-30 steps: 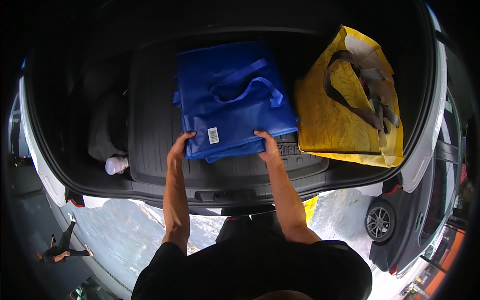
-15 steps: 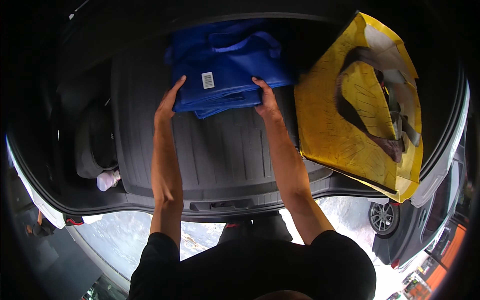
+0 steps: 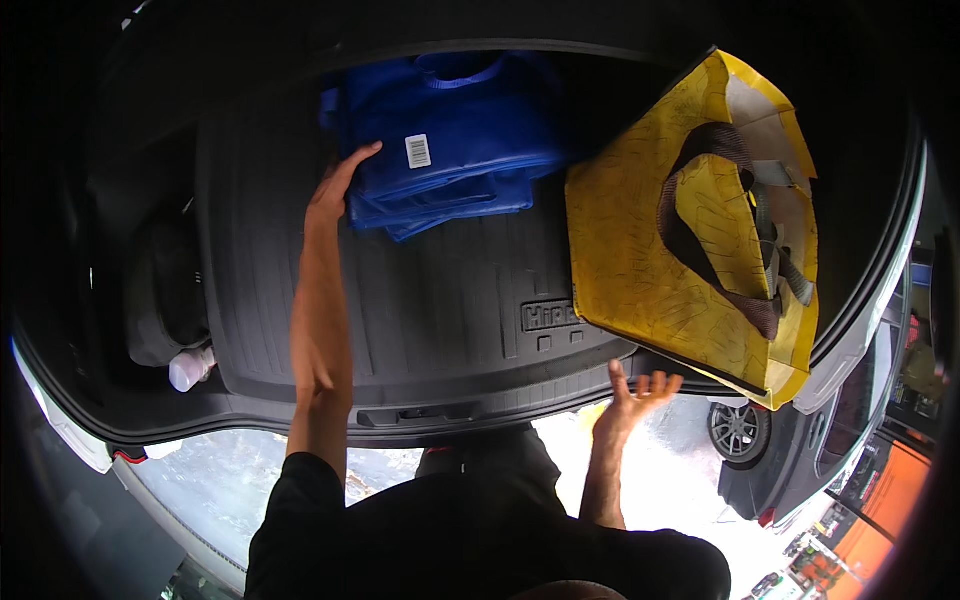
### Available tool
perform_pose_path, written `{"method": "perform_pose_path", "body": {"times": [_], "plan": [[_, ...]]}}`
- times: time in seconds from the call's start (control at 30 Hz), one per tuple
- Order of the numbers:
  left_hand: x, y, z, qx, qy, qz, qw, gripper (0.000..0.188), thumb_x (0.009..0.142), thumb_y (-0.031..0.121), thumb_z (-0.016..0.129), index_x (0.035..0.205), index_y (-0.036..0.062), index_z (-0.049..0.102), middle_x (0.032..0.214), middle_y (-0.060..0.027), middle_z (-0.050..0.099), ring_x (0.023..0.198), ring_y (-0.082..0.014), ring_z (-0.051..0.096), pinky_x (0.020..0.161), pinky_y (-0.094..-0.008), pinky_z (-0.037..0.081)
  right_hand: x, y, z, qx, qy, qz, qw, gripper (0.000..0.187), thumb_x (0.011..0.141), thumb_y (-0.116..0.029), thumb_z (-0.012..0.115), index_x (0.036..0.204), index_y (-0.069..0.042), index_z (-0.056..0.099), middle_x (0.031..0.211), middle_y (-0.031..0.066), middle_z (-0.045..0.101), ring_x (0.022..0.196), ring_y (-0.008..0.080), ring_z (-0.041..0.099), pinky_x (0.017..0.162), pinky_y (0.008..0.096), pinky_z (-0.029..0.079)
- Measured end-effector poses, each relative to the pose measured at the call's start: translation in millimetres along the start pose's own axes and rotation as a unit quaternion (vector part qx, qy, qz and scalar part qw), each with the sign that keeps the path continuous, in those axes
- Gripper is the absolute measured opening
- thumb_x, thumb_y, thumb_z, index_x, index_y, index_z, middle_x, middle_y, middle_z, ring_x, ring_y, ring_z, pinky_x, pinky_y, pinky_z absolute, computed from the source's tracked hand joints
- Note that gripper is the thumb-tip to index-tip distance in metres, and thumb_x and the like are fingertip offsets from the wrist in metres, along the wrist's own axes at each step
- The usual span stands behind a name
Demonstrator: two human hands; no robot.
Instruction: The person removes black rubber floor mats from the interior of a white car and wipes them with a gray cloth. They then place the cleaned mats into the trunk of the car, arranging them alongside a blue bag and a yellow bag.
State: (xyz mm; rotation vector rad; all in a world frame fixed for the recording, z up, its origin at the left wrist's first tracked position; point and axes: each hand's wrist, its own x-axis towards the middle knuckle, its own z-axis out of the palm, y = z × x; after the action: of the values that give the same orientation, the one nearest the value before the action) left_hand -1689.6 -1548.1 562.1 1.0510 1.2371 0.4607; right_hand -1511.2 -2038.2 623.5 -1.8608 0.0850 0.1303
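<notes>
A folded blue bag [image 3: 460,125] with a strap handle and a white barcode label [image 3: 418,151] lies toward the far side of the car's cargo floor. At its left edge is my left hand [image 3: 335,190], the thumb over the top and the other fingers mostly hidden against the side. My right hand [image 3: 632,398] is apart from the bag, over the near edge of the trunk, fingers spread and holding nothing. Close beyond it stands a large yellow bag [image 3: 640,240] with brown strap handles [image 3: 690,230]; its top gapes to the right, and the contents are mostly hidden.
Under the bags is a ribbed black cargo mat [image 3: 430,290]. A dark pouch [image 3: 165,290] and a pale bottle-like object [image 3: 192,369] sit at the left wall. The trunk sill [image 3: 400,415] runs along the near side. Another car's wheel [image 3: 740,430] shows outside at right.
My right hand has let go of the blue bag's right side and come back toward me, opening out. The left hand stays at the bag's left edge. The view has shifted slightly.
</notes>
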Motion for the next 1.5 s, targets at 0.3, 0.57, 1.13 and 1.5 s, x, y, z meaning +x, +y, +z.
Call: {"method": "perform_pose_path", "body": {"times": [0.3, 0.57, 1.13, 1.5], "plan": [[33, 12, 47, -0.110, -0.079, 0.039, 0.990, 0.108, 0.069, 0.052, 0.083, 0.149, -0.0040, 0.038, 0.144, -0.0271, 0.047, 0.130, -0.0373, 0.048, 0.110, -0.0453, 0.038, 73, -25, 15, 0.083, -0.081, -0.114, 0.987, 0.075, 0.076, -0.004, 0.083, 0.140, 0.006, 0.045, 0.141, 0.0179, 0.049, 0.127, 0.0291, 0.048, 0.114, 0.0431, 0.035], [93, -2, 134, -0.154, -0.106, 0.081, 0.979, 0.090, 0.071, 0.034, 0.085, 0.144, 0.0004, 0.045, 0.130, -0.0210, 0.057, 0.124, -0.0329, 0.053, 0.107, -0.0454, 0.044, 33, 6, -60, 0.097, -0.065, -0.089, 0.989, 0.070, 0.077, -0.001, 0.082, 0.138, 0.003, 0.048, 0.136, 0.0144, 0.054, 0.124, 0.0268, 0.052, 0.110, 0.0444, 0.042], [24, -20, 188, -0.217, 0.022, 0.280, 0.935, 0.082, 0.102, 0.064, 0.034, 0.159, 0.0059, 0.021, 0.164, -0.0159, 0.021, 0.149, -0.0320, 0.024, 0.122, -0.0459, 0.018, 38, 7, 29, 0.051, -0.222, -0.060, 0.972, 0.071, 0.072, -0.013, 0.091, 0.131, 0.001, 0.055, 0.129, 0.0144, 0.058, 0.117, 0.0254, 0.056, 0.103, 0.0417, 0.046], [37, -31, 159, -0.244, 0.011, 0.278, 0.929, 0.092, 0.095, 0.077, 0.022, 0.162, 0.0167, 0.008, 0.168, -0.0170, 0.004, 0.154, -0.0341, 0.006, 0.124, -0.0472, 0.004, 68, 38, 44, 0.018, -0.241, -0.184, 0.953, 0.073, 0.068, -0.013, 0.094, 0.128, 0.003, 0.055, 0.127, 0.0184, 0.056, 0.115, 0.0253, 0.055, 0.102, 0.0410, 0.046]]}}
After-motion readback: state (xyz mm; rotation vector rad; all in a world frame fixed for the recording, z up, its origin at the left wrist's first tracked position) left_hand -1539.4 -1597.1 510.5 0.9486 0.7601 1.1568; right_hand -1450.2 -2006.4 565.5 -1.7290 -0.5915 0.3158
